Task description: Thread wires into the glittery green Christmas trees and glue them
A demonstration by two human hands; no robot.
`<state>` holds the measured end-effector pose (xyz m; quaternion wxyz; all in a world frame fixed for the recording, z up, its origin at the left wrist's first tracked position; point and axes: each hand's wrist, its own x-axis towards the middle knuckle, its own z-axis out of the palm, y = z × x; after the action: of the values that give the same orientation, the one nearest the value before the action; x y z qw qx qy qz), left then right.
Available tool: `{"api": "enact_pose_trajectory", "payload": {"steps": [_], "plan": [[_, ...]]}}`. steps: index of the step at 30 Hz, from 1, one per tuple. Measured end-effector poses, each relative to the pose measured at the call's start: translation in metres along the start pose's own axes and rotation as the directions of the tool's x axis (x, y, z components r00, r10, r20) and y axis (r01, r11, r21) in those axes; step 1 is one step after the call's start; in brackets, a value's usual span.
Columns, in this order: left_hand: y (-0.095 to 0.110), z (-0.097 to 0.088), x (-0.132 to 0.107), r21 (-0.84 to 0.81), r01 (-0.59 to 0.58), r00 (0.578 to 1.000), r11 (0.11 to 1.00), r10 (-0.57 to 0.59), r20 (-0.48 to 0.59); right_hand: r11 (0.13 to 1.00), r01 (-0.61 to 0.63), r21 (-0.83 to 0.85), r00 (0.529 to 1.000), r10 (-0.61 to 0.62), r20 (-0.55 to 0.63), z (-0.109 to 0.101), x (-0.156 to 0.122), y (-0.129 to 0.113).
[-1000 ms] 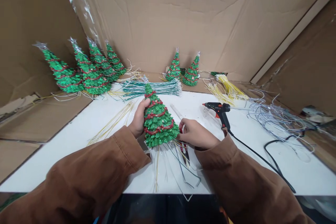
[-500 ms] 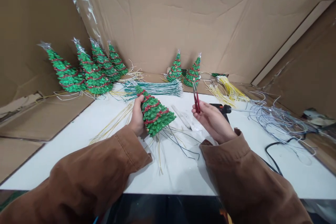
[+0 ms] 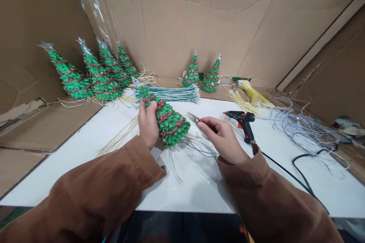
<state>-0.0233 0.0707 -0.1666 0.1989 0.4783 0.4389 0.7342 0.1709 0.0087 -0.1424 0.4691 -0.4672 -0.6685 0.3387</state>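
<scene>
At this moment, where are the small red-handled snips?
In the head view, the snips are just right of centre, held in the right hand, their blades pointing toward the green tree in the left hand.

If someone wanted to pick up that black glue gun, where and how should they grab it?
The black glue gun is probably best gripped by its handle, coming from the person's side with the right hand, once free of its snips. The handle slants toward the person, while the orange nozzle points left, keeping the grip away from the possibly hot tip.
</scene>
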Motion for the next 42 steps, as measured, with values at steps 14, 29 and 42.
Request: {"api": "enact_pose_trajectory", "payload": {"steps": [14, 29, 42], "plan": [[0.007, -0.002, -0.011, 0.164, -0.221, 0.975, 0.961, 0.214, 0.064, 0.963, -0.012, -0.27, 1.0, 0.013, 0.002, 0.015, -0.012, 0.003], [0.014, -0.001, -0.016, 0.174, -0.251, 0.966, 0.952, 0.234, 0.112, 0.962, -0.033, -0.272, 0.999, 0.029, -0.021, 0.019, -0.015, 0.002], [0.016, -0.002, -0.02, 0.263, -0.271, 0.962, 0.926, 0.25, 0.108, 0.97, -0.081, -0.231, 0.996, 0.074, -0.038, 0.025, -0.019, 0.004]]}}
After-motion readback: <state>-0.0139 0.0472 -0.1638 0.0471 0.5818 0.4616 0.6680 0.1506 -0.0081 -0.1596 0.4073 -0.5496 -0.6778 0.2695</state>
